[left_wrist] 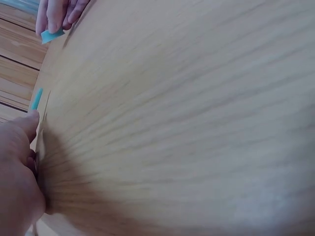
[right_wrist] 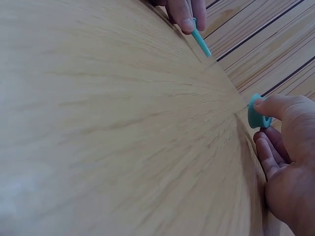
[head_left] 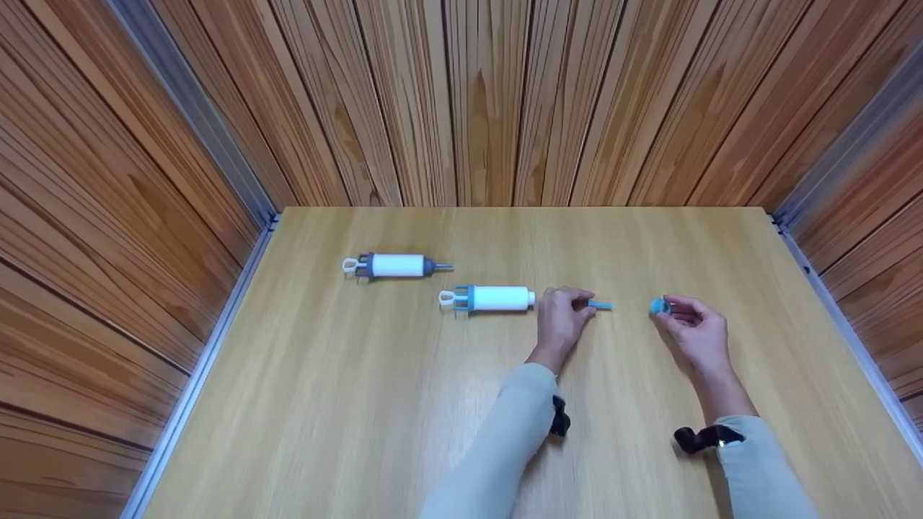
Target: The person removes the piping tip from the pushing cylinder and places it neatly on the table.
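Observation:
Between thumb and fingertips my left hand (head_left: 560, 321) pinches a thin teal nozzle (head_left: 600, 305), which points right. Its base is hidden by the fingers. My right hand (head_left: 699, 333) pinches a short teal ring-like cap (head_left: 659, 307), held apart from the nozzle; in the right wrist view the opening of the cap (right_wrist: 258, 112) shows. Just left of my left hand lies a white tube (head_left: 501, 298) with a teal frame and a white loop handle at its left end. A short white neck shows at its right end.
Farther back on the left, a similar white tube (head_left: 399, 265) with dark grey ends, a grey nozzle and a white loop handle lies on the wooden table (head_left: 324, 396). Wood-plank walls (head_left: 476, 101) stand behind and at both sides, with metal rails along the corners.

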`<state>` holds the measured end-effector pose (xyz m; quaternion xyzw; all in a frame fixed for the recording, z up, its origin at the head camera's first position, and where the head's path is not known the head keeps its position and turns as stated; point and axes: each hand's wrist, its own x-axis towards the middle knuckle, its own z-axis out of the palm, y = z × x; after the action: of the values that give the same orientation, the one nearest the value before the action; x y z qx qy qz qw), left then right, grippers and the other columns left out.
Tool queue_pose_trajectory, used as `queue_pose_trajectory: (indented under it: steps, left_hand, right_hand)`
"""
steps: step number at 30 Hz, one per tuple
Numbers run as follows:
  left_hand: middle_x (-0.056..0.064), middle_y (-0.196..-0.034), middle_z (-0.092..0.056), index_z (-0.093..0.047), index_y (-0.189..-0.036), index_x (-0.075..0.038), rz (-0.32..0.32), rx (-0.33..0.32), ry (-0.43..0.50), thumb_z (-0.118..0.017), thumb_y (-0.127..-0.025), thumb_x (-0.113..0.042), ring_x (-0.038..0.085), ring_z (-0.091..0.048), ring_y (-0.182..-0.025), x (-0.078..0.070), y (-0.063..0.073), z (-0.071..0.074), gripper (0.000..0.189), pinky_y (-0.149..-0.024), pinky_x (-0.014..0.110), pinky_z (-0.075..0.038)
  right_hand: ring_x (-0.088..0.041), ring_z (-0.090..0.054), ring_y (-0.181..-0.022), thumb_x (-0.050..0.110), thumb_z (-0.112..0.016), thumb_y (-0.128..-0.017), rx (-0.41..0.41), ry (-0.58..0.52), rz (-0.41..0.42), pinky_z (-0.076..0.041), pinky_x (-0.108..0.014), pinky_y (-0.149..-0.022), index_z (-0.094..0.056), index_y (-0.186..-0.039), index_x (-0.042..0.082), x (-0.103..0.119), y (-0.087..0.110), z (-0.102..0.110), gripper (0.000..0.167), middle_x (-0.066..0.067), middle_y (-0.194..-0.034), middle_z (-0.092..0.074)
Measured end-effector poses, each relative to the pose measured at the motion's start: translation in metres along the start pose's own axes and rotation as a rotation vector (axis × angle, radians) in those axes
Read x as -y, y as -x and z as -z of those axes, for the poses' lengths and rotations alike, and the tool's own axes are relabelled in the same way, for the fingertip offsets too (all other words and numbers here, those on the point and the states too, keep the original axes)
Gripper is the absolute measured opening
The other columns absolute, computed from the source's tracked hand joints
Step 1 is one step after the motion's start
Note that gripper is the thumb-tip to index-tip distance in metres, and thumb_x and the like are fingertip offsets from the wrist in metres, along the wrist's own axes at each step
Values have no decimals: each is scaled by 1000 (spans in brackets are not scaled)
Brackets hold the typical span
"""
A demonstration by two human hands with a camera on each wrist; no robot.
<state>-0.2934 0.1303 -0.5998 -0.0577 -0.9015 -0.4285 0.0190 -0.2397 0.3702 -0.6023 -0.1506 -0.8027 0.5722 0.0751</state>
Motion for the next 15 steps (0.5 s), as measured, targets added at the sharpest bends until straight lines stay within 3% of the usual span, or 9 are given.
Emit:
queue_pose_trajectory:
  steps: [6, 15]
  left_hand:
    - [-8, -116, -88, -90, -118, -22, 38, -30, 8, -92, -95, -20, 10, -72, -107, -1, 0, 0, 23, -90, 20, -56]
    - [-7, -115, -89, -90, -117, -20, -20, -32, -4, -95, -92, -18, 11, -74, -106, 1, 2, 3, 26, -90, 19, -55]
  right_hand:
    - [5, -61, -95, 15, -81, -105, 15, 63, 41, -53, -6, -85, -69, -146, -6, 4, 0, -3, 48, 19, -102, -67]
    - [6, -59, -96, 20, -80, -106, 25, 133, 23, -52, -5, -86, -70, -147, -1, 6, 0, -3, 47, 15, -108, -66]
